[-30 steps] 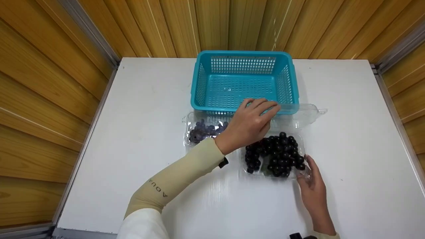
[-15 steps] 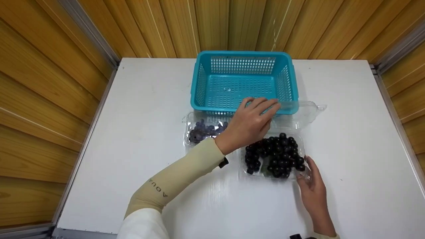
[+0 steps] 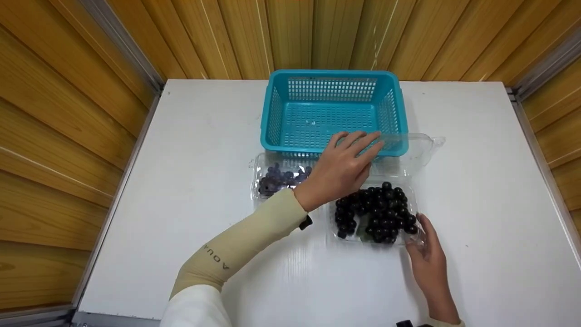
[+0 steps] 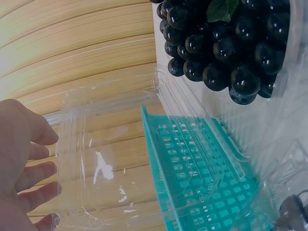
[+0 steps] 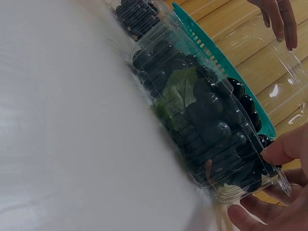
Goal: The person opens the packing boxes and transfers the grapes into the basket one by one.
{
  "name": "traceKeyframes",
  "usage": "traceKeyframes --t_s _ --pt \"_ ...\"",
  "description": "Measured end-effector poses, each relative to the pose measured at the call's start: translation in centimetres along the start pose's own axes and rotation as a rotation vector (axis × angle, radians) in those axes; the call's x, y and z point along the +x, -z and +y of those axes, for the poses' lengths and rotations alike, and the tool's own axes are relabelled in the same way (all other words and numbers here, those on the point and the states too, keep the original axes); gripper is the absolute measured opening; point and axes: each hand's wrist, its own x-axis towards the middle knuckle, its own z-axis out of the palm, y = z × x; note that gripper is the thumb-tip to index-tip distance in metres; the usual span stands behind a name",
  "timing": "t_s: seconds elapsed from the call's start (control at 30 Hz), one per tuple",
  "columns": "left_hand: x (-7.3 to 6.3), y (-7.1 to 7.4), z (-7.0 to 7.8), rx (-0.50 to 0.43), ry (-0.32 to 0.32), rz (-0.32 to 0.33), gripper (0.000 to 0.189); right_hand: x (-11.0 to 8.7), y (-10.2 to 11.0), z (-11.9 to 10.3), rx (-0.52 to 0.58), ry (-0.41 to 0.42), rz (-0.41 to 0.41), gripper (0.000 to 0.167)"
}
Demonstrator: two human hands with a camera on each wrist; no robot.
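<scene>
A clear plastic clamshell [image 3: 330,229] of dark grapes [image 3: 386,211] lies on the white table with its lid [image 4: 110,159] raised. My left hand [image 3: 342,165] reaches over to the lid, its fingertips right at the lid's free edge, fingers slightly bent and spread. With its thumb on the rim and fingers along the corner, my right hand [image 3: 429,261] holds the near right end of the clamshell, also seen from the side in the right wrist view. A green leaf [image 5: 180,91] shows among the grapes. My left forearm partly hides a second clamshell of grapes [image 3: 277,179].
A turquoise plastic basket [image 3: 333,150] stands behind both clamshells, its front rim overlapped by the lid in the head view. Wood-patterned panels [image 3: 290,38] enclose the white table [image 3: 190,181] at the back and sides.
The lid's free edge has tipped a little further back towards the basket, with my left fingertips at it. My right hand and the clamshell base have stayed nearly still.
</scene>
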Motion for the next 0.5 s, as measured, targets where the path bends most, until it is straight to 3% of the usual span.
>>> traceKeyframes --t_s 0.23,0.5 --pt "0.06 -0.06 0.04 0.001 0.002 0.0 0.039 0.08 0.03 0.15 0.032 0.035 0.007 0.064" --pt "-0.09 0.02 0.1 0.015 -0.005 -0.019 0.039 0.21 0.0 0.15 0.015 0.013 -0.005 0.064"
